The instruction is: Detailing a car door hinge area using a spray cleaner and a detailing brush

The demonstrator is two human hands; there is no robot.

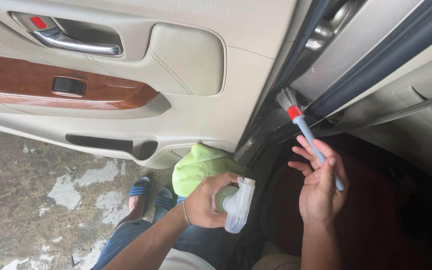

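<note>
Your right hand (320, 187) held a small detailing brush (308, 134) by its pale blue handle, fingers loosely curled around the lower part of the stem, with the thumb and fingertips steadying it. The brush pointed up and to the left, its red collar and pale bristles resting against the dark rubber seal (376, 65) at the edge of the car's door opening, just beside the open door. Your left hand (208, 200) was closed around a translucent spray bottle (237, 205), gripping it near the trigger head, with a green microfibre cloth (201, 167) bunched just behind the hand and touching it. The beige door panel (201, 115) stood open to your left, with its wood-look switch trim (66, 87) and chrome handle (76, 44). Below, your feet in blue sandals (148, 192) stood on the stained concrete ground (36, 190).
</note>
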